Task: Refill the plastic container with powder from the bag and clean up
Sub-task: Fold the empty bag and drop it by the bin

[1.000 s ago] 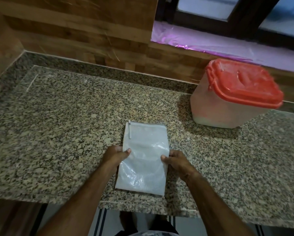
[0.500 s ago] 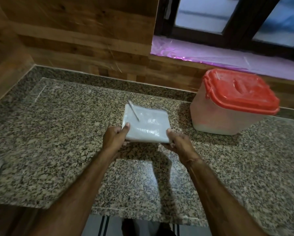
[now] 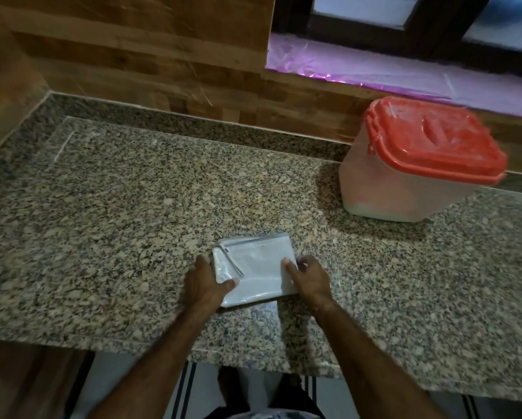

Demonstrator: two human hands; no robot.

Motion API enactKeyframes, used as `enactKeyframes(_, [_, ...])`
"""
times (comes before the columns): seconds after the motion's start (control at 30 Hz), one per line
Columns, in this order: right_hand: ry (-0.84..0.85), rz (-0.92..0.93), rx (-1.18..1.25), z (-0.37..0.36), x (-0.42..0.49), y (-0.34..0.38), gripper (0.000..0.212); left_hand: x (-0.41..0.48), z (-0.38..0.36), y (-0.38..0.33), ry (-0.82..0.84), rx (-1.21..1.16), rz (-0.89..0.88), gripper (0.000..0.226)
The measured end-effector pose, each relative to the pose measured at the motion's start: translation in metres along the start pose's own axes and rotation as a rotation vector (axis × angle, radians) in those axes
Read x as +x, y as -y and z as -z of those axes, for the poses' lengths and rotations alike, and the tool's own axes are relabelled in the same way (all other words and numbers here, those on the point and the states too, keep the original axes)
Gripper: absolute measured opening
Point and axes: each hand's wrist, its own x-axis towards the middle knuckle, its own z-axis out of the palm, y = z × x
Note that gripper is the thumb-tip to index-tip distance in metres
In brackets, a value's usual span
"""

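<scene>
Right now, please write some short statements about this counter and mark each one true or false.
1. The left hand and the right hand both hold the bag. True.
2. The bag stands upright and full. False: it lies folded flat on the counter.
3. The red lid sits on the container. True.
4. The container is left of the bag. False: it stands to the right, farther back.
</scene>
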Motion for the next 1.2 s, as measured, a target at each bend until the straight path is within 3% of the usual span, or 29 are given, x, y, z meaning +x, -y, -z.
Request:
enactKeyframes(0.1, [0.044, -0.026, -0.062, -0.002, 0.001, -0.006, 0.069, -0.004, -0.007, -0.002, 0.041, -0.013, -0.003, 0.080])
enactKeyframes(0.17, [0.058, -0.042, -0.023, -0.003, 0.001, -0.014, 0.074, -0.003, -0.010, 0.002, 0.071, -0.142, 0.046, 0.069])
enactKeyframes(0.27, [0.095, -0.039, 0.081, -0.004, 0.003, -0.022, 0.060, -0.006, -0.009, 0.016, 0.118, -0.430, 0.188, 0.070])
enactKeyframes(0.4, [0.134, 0.062, 0.115, -0.009, -0.008, -0.004, 0.049, -0.040, 0.003, 0.031, 0.091, -0.671, 0.193, 0.035])
enactKeyframes(0.53, [0.221, 0.333, 0.002, -0.026, -0.043, 0.020, 0.038, -0.099, 0.019, 0.059, -0.090, -0.881, 0.249, 0.037])
enactKeyframes(0.67, [0.503, 0.478, -0.006, -0.056, -0.107, 0.018, 0.027, -0.188, 0.027, 0.107, -0.355, -1.051, 0.317, 0.031])
enactKeyframes(0.77, [0.712, 0.555, -0.036, -0.084, -0.161, -0.001, 0.026, -0.254, 0.032, 0.151, -0.519, -1.060, 0.392, 0.020])
enactKeyframes(0.93, [0.917, 0.814, -0.220, -0.126, -0.245, -0.025, 0.037, -0.342, 0.030, 0.226, -0.736, -1.107, 0.546, 0.029])
enactKeyframes(1.03, [0.960, 0.919, -0.333, -0.154, -0.293, -0.035, 0.046, -0.389, 0.027, 0.271, -0.830, -1.173, 0.640, 0.033])
enactKeyframes(1.2, [1.007, 0.886, -0.485, -0.221, -0.367, -0.073, 0.036, -0.451, 0.027, 0.356, -0.940, -1.313, 0.777, 0.038])
